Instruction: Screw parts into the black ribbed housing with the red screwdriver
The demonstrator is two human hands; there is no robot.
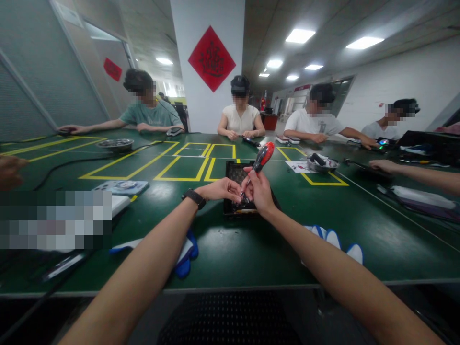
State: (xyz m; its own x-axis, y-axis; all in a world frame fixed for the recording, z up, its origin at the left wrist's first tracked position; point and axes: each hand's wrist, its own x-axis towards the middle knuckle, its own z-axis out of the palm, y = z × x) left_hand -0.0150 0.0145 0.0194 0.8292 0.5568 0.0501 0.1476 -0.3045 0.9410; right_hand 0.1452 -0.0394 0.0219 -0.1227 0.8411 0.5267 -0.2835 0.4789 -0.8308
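Observation:
My right hand (261, 192) is closed around a screwdriver (265, 155) with a red and dark grey handle. The handle leans up and to the right, and the metal shaft points down toward the fingertips of my left hand (223, 189). Those left fingertips are pinched together near the shaft's end; whatever small thing sits between them is too small to make out. Both hands are over a black tray (227, 207) that has small dark parts inside, partly hidden by my fingers. A dark band (195, 198) is on my left wrist.
Blue and white gloves lie under my left forearm (185, 261) and beside my right forearm (332, 238). Metal bowls stand at left (115, 145) and right (322, 165). Yellow tape (179, 179) marks the green table. Several people sit around it. Cables run at left.

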